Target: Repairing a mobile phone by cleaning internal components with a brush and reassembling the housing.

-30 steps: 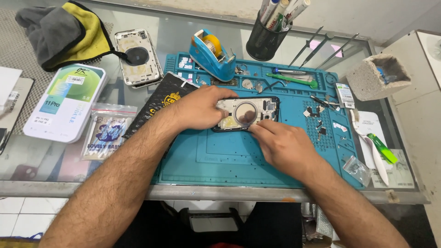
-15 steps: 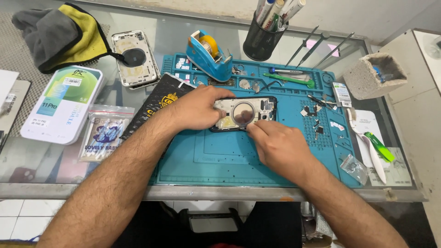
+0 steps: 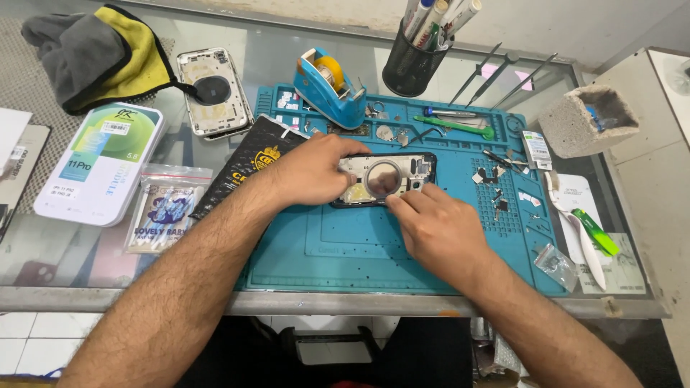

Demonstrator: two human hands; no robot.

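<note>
An opened black phone housing (image 3: 388, 176) with a round silver coil inside lies on a blue work mat (image 3: 359, 244). My left hand (image 3: 309, 169) grips the housing's left end, fingers curled over its top edge. Fingertips of my right hand (image 3: 431, 226) press on the housing's lower right edge. Whether they pinch a small part is hidden.
A blue tape dispenser (image 3: 329, 86), a black pen cup (image 3: 413, 65), tweezers (image 3: 496, 68) and small parts (image 3: 496, 179) lie at the mat's back and right. A second phone housing (image 3: 214, 92), a grey-yellow cloth (image 3: 100, 54), a white box (image 3: 100, 162) and a plastic bag (image 3: 167, 208) lie left.
Both hands stay on the housing with only slight finger shifts. The view has drifted a little.
</note>
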